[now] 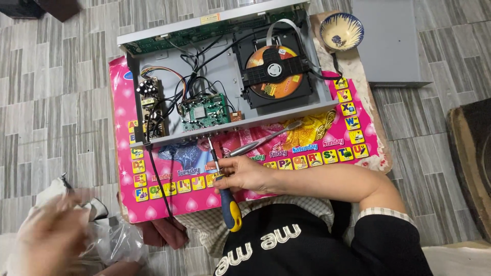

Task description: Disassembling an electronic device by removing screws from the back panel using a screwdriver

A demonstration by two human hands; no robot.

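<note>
Home floor used as a makeshift repair spot, grey wood-pattern tiles (pixel 61 92), pink children's alphabet mat (pixel 307 148) as work surface, opened disc player (pixel 225 71), ceramic bowl (pixel 341 31), dark rug edge (pixel 473 158)

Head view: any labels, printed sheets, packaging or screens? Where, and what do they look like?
Mat: under the player, pink, yellow letter tiles along its edges.
Disc: in the tray, round, orange printed face.
Sticker: player's back rim, small pale strip.
Bag: clear plastic, by the blurred left hand.
No screens.
</note>
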